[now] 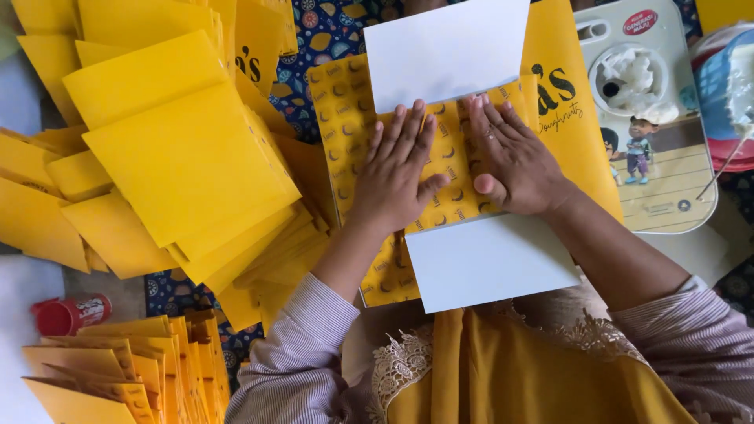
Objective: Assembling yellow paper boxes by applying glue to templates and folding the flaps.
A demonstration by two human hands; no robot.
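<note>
We see a big sprawling heap of plain yellow card sheets (177,157) filling the 9 to 11 o'clock area. At centre lies a yellow patterned cardboard blank with white flaps (353,133), one white flap up at 12 o'clock, another down at 5 o'clock. At 2 o'clock sits a pale plastic tray with a cartoon picture (667,169), holding a round tub of white paste (628,78). At 7 o'clock a fanned stack of folded yellow pieces (118,369) stands on edge. Our left hand (397,177) lies flat, fingers spread, pressing the patterned middle panel, grasping nothing. Our right hand (514,165) lies flat just beside it at 3 o'clock, palm down on the same panel, thumbs nearly meeting. A small red cup (67,314) lies at 8 o'clock.
</note>
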